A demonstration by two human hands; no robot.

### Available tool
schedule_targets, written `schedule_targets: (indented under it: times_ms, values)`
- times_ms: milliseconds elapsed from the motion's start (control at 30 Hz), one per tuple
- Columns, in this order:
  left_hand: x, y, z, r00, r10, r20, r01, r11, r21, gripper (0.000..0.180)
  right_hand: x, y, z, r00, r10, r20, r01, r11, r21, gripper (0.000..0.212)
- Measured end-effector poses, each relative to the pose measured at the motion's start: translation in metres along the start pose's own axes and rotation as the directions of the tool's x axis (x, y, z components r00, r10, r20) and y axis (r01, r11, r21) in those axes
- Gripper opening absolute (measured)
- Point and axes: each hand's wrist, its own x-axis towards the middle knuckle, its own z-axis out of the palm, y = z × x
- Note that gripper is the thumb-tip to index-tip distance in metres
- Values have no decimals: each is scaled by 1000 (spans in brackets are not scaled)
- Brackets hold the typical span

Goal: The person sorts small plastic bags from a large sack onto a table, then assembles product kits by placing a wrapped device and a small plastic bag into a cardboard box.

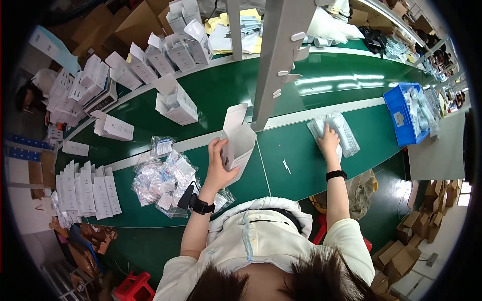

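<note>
My left hand (220, 168) is closed round an upright white carton (240, 150), with fingers on its far left side and thumb on the near side. The carton's top flap stands up and its mouth is open. My right hand (329, 143) rests on clear bubble-wrap packs (344, 134) lying on the green table, its fingers stretched out and apart. What lies inside the wrap is too unclear to make out. Beside my left wrist is a heap of small clear plastic bags (168, 175) with printed contents. A thin white stick (286, 166) lies between my hands.
A grey metal post (276, 65) rises beyond the carton. Folded white cartons (88, 193) stand at the left, and an open filled carton (175, 103) is on the green conveyor belt (221, 88). At the right edge is a blue bin (401, 115) of clear packs.
</note>
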Motion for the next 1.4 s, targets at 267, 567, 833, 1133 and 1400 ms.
schedule_targets:
  times_ms: [267,567,833,1133,1400]
  values:
    - [-1,-31,1,988,-41,-146,23,992,-122,86,-7,3,12,924,-333,189,247,895,370,74]
    - [-9,-8,0,997,-21,-80,24,999,36,66,-115,-147,-115,982,-181,-57,-25,-422,906,76]
    - [-31,-17,33,931,-17,-366,-15,996,-83,65,-155,-232,-76,907,-11,-420,420,9,907,58]
    - [-40,-36,-5,889,115,-444,-140,990,-24,65,-157,-212,-72,502,-672,-544,861,332,384,17]
    - [-96,-12,-125,562,123,-818,-104,992,78,62,-182,-314,50,487,-861,-145,665,258,700,43]
